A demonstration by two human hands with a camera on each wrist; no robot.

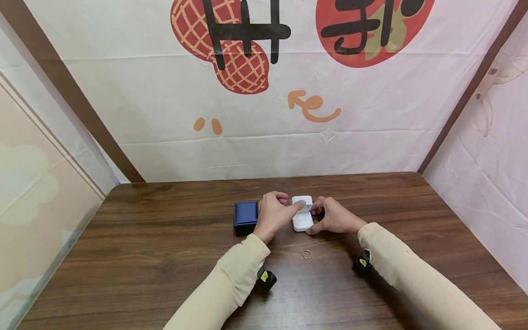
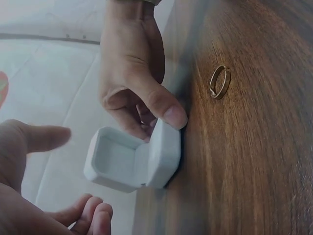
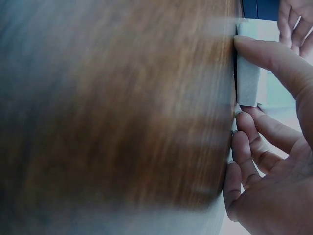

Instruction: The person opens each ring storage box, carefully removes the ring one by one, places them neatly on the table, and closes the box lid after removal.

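A small white ring box (image 1: 303, 222) stands on the table with its lid raised. My right hand (image 1: 335, 216) grips it from the right; in the right wrist view the thumb (image 3: 264, 53) lies along the base's near side and the fingers are at its end. My left hand (image 1: 273, 214) is at the box's left, and its thumb overlaps the lid in the head view. The left wrist view shows that thumb (image 2: 46, 138) and the fingers spread apart, away from the lid. A gold-coloured ring (image 2: 225, 88) lies on the wood nearer to me than the box.
A closed navy blue box (image 1: 246, 212) sits just left of my left hand on the brown wooden table (image 1: 165, 256). Behind the table's far edge hangs a white printed cloth (image 1: 165, 156). Black wrist cameras (image 1: 266, 279) are strapped at both sleeves.
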